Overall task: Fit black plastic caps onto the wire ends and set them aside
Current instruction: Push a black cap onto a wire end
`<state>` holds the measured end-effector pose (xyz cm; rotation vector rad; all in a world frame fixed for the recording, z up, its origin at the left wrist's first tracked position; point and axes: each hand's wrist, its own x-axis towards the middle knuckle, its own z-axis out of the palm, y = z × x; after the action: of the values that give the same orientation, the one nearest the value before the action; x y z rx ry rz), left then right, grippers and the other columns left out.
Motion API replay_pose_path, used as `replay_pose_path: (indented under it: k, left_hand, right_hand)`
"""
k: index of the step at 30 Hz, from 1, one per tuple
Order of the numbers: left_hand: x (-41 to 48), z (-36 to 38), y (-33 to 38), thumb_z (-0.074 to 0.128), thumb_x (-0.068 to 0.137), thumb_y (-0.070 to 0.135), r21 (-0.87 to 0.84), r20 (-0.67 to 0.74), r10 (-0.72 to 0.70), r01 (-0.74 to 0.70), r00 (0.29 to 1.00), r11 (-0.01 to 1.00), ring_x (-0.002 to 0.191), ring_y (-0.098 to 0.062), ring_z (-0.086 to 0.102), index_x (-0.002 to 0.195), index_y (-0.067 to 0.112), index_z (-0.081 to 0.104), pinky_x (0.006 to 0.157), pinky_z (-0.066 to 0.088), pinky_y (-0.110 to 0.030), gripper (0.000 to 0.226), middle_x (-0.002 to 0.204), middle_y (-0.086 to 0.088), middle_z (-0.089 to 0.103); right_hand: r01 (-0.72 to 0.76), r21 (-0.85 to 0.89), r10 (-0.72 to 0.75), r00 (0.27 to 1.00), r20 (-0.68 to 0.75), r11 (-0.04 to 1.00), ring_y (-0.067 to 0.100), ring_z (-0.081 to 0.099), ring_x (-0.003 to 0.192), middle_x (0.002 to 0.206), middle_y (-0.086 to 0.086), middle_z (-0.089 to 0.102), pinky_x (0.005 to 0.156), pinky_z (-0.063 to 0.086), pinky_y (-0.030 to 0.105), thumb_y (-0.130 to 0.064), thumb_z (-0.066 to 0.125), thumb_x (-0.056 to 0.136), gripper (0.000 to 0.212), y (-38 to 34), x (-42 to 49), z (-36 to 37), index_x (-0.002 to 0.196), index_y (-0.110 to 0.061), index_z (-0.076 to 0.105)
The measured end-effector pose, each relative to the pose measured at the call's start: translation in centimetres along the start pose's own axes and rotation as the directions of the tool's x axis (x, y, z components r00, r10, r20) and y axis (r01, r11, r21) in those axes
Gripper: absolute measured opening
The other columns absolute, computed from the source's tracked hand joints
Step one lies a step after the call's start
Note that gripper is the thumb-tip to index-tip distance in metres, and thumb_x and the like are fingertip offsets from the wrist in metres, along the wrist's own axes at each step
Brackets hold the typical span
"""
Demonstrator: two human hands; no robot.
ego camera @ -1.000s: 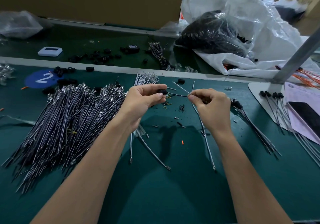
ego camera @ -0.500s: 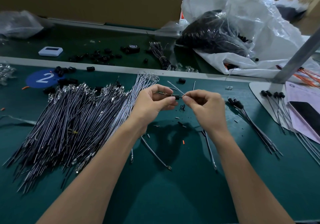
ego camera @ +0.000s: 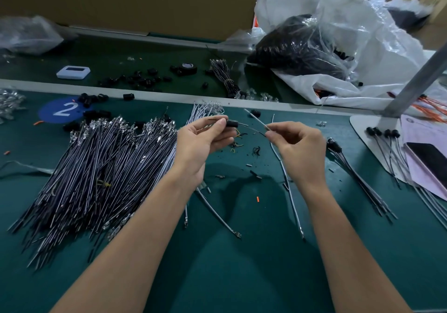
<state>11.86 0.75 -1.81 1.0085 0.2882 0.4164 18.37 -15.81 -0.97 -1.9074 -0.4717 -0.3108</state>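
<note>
As they are drawing apart, the left hand (ego camera: 203, 143) is pinching the cap (ego camera: 232, 123), the right hand (ego camera: 300, 145) tugging the wire (ego camera: 254, 130) through, probably seating it.

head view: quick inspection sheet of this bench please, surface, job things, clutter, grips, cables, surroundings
surface: green mat, blue "2" disc.
job's things: black cap with thin wire running from it; uncapped wire pile left; capped wires right.
clutter: loose caps, tape roll, white device, offcuts.
grips: left grip pinches black cap; right grip pinches thin wire.
cables: orange leads, far right edge.
surroundings: plastic bags, cardboard wall, metal post, phone on papers.
</note>
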Motion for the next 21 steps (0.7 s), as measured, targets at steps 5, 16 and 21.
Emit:
replay_pose_path:
  k: [5, 16, 21]
  left_hand:
    - [0.25, -0.32, 0.14, 0.064, 0.09, 0.007, -0.079, -0.064, -0.019, 0.013, 0.998, 0.997, 0.073, -0.017, 0.074, 0.086, 0.005, 0.069, 0.06, 0.056, -0.019, 0.007, 0.082, -0.009, 0.076]
    - [0.07, 0.03, -0.14, 0.067, 0.089, 0.015, 0.042, -0.022, -0.017, 0.018, 1.0, 0.999, 0.072, -0.018, 0.073, 0.086, 0.005, 0.07, 0.06, 0.056, -0.019, 0.011, 0.08, -0.009, 0.075]
    - [-0.15, 0.04, -0.12, 0.068, 0.089, 0.017, 0.12, -0.018, -0.009, 0.011, 1.0, 0.993, 0.063, -0.015, 0.071, 0.083, 0.007, 0.069, 0.058, 0.055, -0.019, 0.012, 0.073, -0.007, 0.074]
  right_hand:
    - [0.054, -0.054, -0.052, 0.998, 0.039, 0.997, 0.008, 0.053, 0.06, 0.075, -0.006, 0.07, 0.06, 0.044, 0.019, -0.007, 0.078, 0.078, 0.014, -0.07, -0.13, 0.13, 0.082, -0.02, 0.078]
    - [0.095, -0.102, -0.09, 0.994, 0.056, 0.99, 0.006, 0.044, 0.055, 0.07, -0.013, 0.064, 0.057, 0.035, 0.011, -0.009, 0.079, 0.077, 0.012, 0.03, -0.12, 0.32, 0.083, -0.019, 0.079]
    - [0.092, -0.098, -0.091, 0.996, 0.022, 0.991, 0.007, 0.047, 0.057, 0.072, -0.01, 0.066, 0.057, 0.036, 0.012, -0.009, 0.078, 0.078, 0.013, -0.07, -0.06, 0.17, 0.083, -0.021, 0.078]
